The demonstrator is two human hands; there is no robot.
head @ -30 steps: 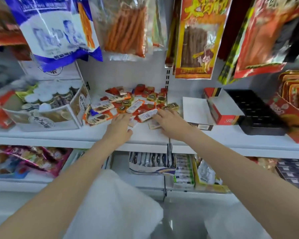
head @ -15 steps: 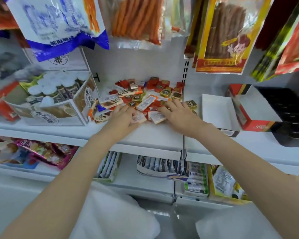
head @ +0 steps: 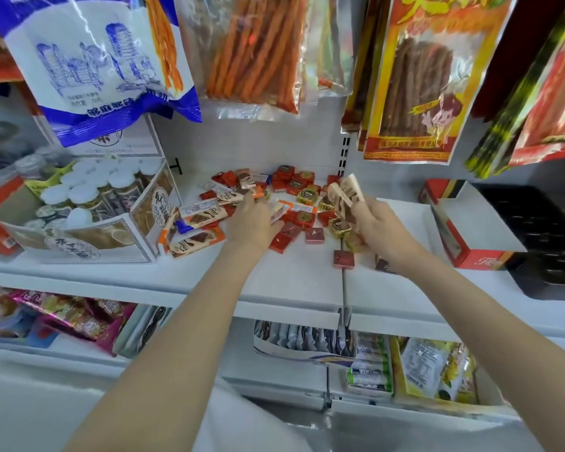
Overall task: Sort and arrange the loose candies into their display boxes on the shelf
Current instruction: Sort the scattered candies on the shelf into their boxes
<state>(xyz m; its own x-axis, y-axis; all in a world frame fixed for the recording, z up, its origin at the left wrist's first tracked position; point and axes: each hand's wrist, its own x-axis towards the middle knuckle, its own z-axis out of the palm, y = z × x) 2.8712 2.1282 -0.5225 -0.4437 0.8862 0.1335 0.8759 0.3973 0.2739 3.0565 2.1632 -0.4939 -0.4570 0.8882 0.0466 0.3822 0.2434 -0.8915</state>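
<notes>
Beige candy bars (head: 344, 194) gripped in right hand (head: 377, 223) | left hand (head: 253, 220) flat on candies (head: 299, 207)

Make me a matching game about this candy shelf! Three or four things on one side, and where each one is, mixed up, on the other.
Things:
1. candy bars
2. black tray
3. jars
4. left hand

Places:
A. in a box at the shelf's left end
B. on the candy pile
C. held in the right hand
D. at the shelf's right end

Pairs: 1-C, 2-D, 3-A, 4-B
</notes>
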